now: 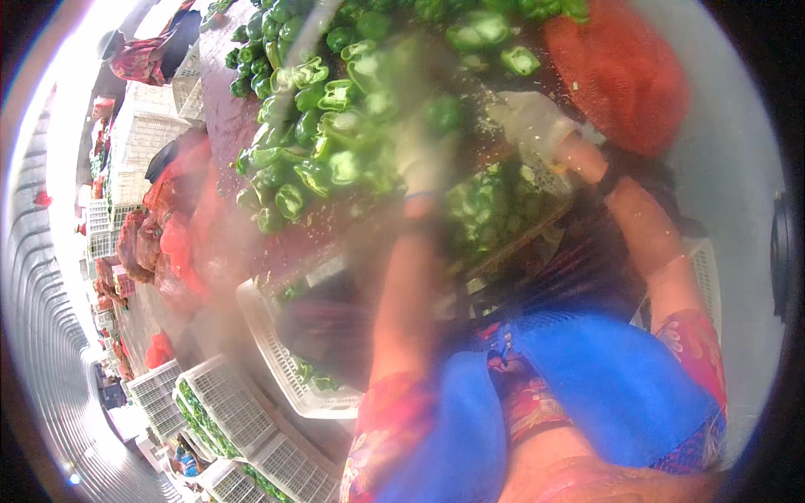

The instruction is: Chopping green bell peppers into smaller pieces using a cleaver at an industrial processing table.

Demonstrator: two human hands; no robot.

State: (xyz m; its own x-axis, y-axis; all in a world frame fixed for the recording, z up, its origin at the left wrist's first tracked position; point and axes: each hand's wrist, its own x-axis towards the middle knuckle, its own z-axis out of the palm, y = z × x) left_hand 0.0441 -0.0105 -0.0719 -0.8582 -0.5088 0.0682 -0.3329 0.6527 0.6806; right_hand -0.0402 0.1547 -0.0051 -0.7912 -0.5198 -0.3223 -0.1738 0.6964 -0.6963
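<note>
My left hand, in a pale glove, reaches over the table and is smeared by motion and haze on the lens, so its fingers cannot be read. Close by its fingers is a whole green bell pepper. My right hand, in a white glove flecked with seeds, has its fingers curled together; what they hold, if anything, is hidden. Halved green peppers lie heaped left of my left hand, many with the cut side up. Below both hands, a container holds green pepper pieces.
Whole peppers pile up along the table's far side. A red mesh sack sits at the far right. White crates stand at the lower left, several with greens inside. Red sacks lie beside the table; another person is further back.
</note>
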